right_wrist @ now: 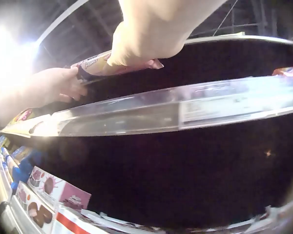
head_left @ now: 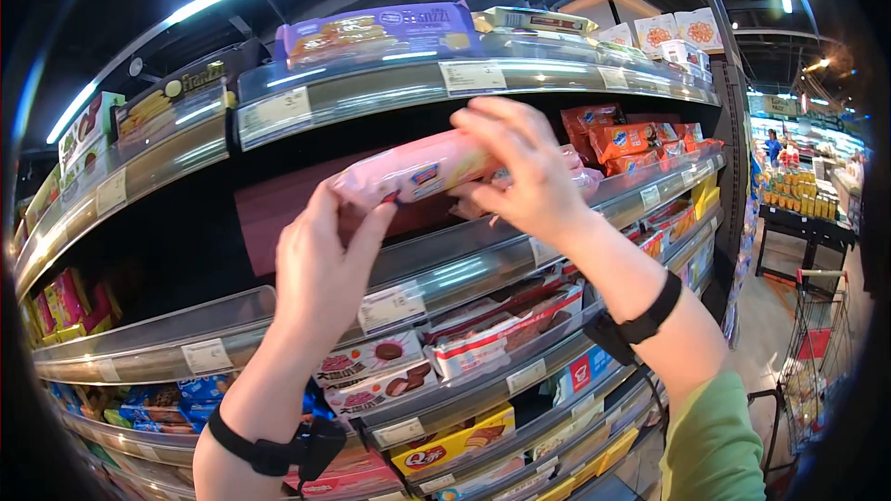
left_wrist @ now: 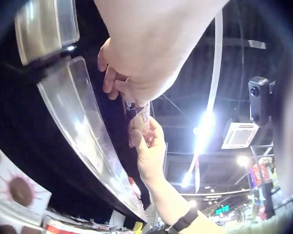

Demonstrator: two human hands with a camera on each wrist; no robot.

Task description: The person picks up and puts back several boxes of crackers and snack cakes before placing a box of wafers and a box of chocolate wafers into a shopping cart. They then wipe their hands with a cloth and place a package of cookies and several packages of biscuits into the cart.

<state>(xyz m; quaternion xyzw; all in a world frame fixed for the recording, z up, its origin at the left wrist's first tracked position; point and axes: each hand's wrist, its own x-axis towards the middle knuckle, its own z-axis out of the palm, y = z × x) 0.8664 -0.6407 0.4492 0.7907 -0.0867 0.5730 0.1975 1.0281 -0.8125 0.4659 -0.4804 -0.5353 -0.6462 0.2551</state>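
A long pink packet of wrapped snacks (head_left: 422,167) is held between both hands, tilted up to the right in front of a shelf. My left hand (head_left: 325,255) pinches its left end between thumb and fingers. On the other end, my right hand (head_left: 529,167) grips it with the fingers over the top and the thumb below. In the right wrist view the same packet (right_wrist: 95,66) shows a dark printed patch near the left hand (right_wrist: 53,87). Just behind the right hand, more pink packets (head_left: 583,178) lie on the shelf.
Red and orange packets (head_left: 640,144) stand farther right on that shelf. A purple box (head_left: 380,32) sits on the shelf above. Clear shelf lips (head_left: 464,232) carry price tags, with boxed snacks (head_left: 510,329) below. A shopping cart (head_left: 817,343) stands in the aisle at right.
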